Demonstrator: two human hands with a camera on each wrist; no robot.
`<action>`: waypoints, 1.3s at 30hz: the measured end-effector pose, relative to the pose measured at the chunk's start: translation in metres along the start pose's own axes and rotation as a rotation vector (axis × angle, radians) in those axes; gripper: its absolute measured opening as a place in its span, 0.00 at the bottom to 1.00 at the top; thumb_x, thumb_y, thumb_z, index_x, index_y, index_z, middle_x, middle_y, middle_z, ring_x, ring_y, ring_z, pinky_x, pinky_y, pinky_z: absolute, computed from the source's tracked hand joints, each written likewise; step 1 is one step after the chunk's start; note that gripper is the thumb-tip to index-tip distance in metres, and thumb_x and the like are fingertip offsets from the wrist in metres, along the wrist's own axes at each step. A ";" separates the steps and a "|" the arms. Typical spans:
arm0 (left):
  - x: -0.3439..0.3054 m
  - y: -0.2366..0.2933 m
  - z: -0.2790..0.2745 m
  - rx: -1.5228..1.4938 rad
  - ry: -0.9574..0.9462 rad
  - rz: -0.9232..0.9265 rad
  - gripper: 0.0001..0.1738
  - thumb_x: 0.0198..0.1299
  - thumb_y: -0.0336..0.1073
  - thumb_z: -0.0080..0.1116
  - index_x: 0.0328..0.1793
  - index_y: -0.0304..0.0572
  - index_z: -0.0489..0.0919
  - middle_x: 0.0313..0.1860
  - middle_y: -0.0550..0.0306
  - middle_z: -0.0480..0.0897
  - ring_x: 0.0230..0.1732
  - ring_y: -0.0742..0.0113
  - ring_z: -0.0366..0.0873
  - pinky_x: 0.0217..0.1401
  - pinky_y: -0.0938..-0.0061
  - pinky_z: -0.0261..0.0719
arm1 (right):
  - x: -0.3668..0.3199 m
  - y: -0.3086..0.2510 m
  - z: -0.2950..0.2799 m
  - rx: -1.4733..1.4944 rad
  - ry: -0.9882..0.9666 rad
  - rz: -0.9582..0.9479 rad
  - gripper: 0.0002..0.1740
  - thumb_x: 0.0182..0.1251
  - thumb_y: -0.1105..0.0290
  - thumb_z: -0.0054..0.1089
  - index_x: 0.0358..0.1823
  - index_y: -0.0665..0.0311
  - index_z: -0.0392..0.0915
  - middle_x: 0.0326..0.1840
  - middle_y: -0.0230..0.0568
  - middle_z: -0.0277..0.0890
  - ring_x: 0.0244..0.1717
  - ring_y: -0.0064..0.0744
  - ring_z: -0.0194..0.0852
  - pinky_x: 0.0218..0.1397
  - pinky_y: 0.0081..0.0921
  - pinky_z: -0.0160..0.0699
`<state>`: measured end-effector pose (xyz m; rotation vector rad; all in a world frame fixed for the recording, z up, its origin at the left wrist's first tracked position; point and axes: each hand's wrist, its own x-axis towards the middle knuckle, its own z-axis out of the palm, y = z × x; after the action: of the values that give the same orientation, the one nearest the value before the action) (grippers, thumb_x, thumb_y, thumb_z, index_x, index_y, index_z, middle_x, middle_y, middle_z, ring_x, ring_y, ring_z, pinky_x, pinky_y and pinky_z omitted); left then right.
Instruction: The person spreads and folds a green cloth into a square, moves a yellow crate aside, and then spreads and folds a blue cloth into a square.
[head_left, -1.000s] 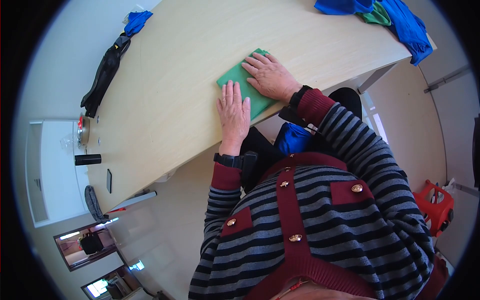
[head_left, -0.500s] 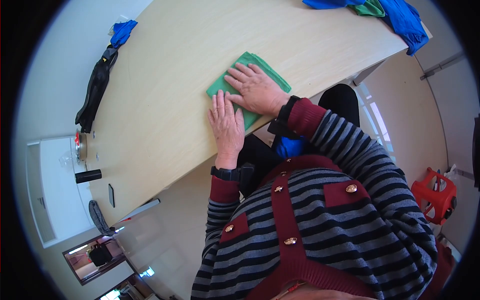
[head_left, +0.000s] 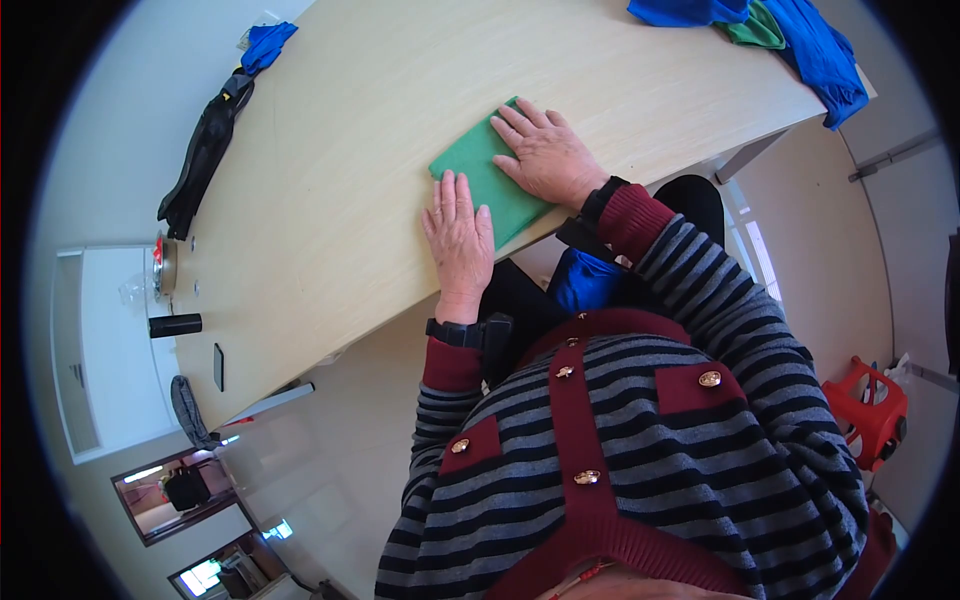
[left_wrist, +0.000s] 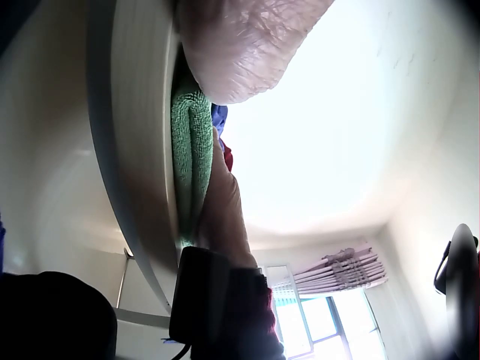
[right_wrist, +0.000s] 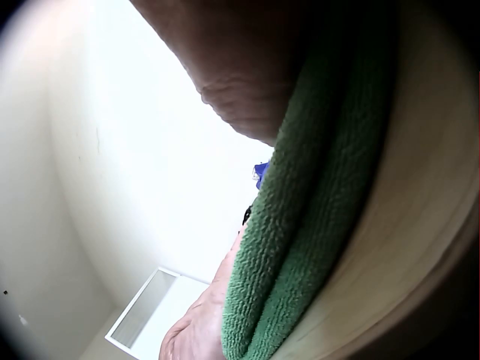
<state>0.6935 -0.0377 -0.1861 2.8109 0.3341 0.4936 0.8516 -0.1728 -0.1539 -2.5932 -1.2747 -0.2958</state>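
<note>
A folded green towel (head_left: 478, 160) lies flat on the light wooden table (head_left: 350, 180), near its front edge. My left hand (head_left: 460, 240) rests along the towel's left side with straight fingers. Across the right part lies my right hand (head_left: 550, 160), palm down, fingers stretched toward the far corner. In the left wrist view, thick rounded folds of the towel (left_wrist: 191, 142) show beneath the palm. The right wrist view shows the layered towel edge (right_wrist: 300, 217) close up, with the left hand (right_wrist: 199, 330) beyond it.
Blue cloths (head_left: 820, 60) and a smaller green cloth (head_left: 762, 28) lie at the table's far right. Along the left edge are a black case (head_left: 205, 155), a blue cloth (head_left: 268, 46), a black cylinder (head_left: 175, 325) and a phone-like slab (head_left: 218, 367). A red stool (head_left: 868, 415) stands at right.
My right hand swept left across the towel, then back to its right side. My left hand shifted slightly toward the towel's left edge. The head view tilted and returned.
</note>
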 end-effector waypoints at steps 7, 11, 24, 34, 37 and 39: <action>0.010 -0.006 -0.016 0.097 0.041 -0.208 0.32 0.79 0.48 0.41 0.81 0.36 0.62 0.83 0.42 0.61 0.84 0.47 0.54 0.83 0.43 0.47 | -0.002 0.008 -0.014 -0.024 -0.037 0.030 0.35 0.80 0.47 0.42 0.79 0.62 0.64 0.84 0.42 0.58 0.85 0.47 0.49 0.82 0.46 0.53; 0.046 0.024 -0.021 -0.012 0.157 -0.041 0.33 0.78 0.51 0.43 0.79 0.34 0.65 0.80 0.40 0.65 0.83 0.45 0.57 0.84 0.42 0.48 | -0.002 0.008 -0.007 -0.038 -0.001 0.012 0.35 0.80 0.47 0.42 0.78 0.62 0.65 0.83 0.41 0.59 0.84 0.47 0.50 0.81 0.46 0.54; 0.058 0.031 0.005 0.056 0.006 0.011 0.41 0.75 0.60 0.47 0.81 0.35 0.64 0.83 0.39 0.62 0.85 0.44 0.53 0.85 0.42 0.46 | 0.004 0.017 -0.014 0.017 0.016 0.042 0.33 0.80 0.50 0.45 0.77 0.60 0.66 0.82 0.42 0.61 0.81 0.49 0.55 0.81 0.44 0.55; 0.042 0.049 -0.008 0.068 0.001 0.018 0.39 0.75 0.56 0.49 0.82 0.36 0.62 0.83 0.41 0.60 0.84 0.43 0.54 0.84 0.42 0.47 | 0.008 0.027 -0.022 0.012 0.076 0.007 0.31 0.78 0.51 0.46 0.75 0.62 0.69 0.79 0.42 0.65 0.78 0.47 0.59 0.78 0.44 0.59; 0.029 0.051 -0.011 0.078 0.024 0.022 0.40 0.74 0.57 0.51 0.81 0.35 0.63 0.82 0.41 0.61 0.84 0.44 0.54 0.84 0.41 0.47 | 0.008 0.029 -0.023 0.007 0.055 -0.002 0.31 0.78 0.51 0.47 0.75 0.62 0.69 0.79 0.43 0.65 0.77 0.47 0.60 0.77 0.44 0.61; 0.024 0.053 -0.013 0.082 0.040 0.022 0.40 0.73 0.57 0.52 0.81 0.35 0.64 0.82 0.40 0.62 0.84 0.44 0.54 0.84 0.41 0.47 | 0.007 0.029 -0.025 -0.001 0.055 -0.002 0.31 0.78 0.51 0.47 0.75 0.62 0.69 0.79 0.43 0.65 0.78 0.47 0.60 0.77 0.45 0.61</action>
<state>0.7205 -0.0779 -0.1514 2.8898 0.3387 0.5538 0.8769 -0.1919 -0.1318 -2.5664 -1.2582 -0.3660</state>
